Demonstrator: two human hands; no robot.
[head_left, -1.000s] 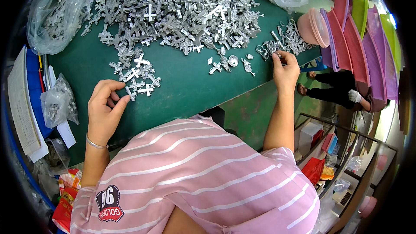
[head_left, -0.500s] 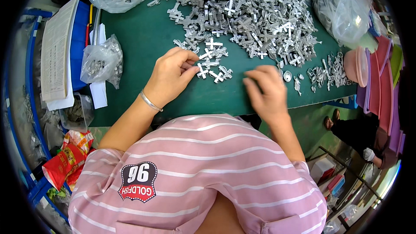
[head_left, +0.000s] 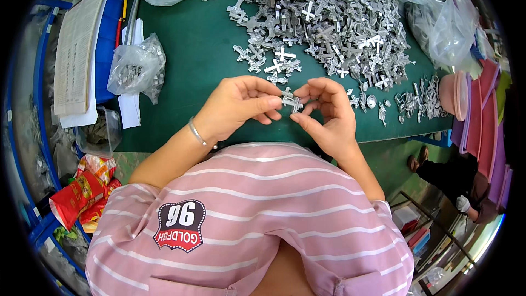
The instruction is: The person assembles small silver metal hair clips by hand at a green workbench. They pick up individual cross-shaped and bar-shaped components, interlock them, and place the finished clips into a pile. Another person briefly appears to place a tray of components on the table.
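Small silver metal cross pieces point(head_left: 290, 100), seemingly more than one, are held between my two hands over the near part of the green table. My left hand point(head_left: 236, 108) pinches their left side with thumb and forefinger, the other fingers curled below. From the right, the thumb and fingers of my right hand point(head_left: 330, 111) close on the same pieces. Just beyond the fingertips lies a little cluster of loose crosses point(head_left: 282, 66). Behind that spreads a large heap of silver crosses point(head_left: 334, 19).
On the right are sorted small metal parts point(head_left: 419, 100), a round metal piece point(head_left: 371, 101), a pink tub point(head_left: 450, 96) and clear plastic bags point(head_left: 444, 24). At left lie a small bag of parts point(head_left: 137, 68) and papers point(head_left: 81, 55). Another person's legs point(head_left: 446, 175) show at right.
My hands have come together over the table edge. Some crosses from the near cluster are now lifted between them. The view has shifted slightly.
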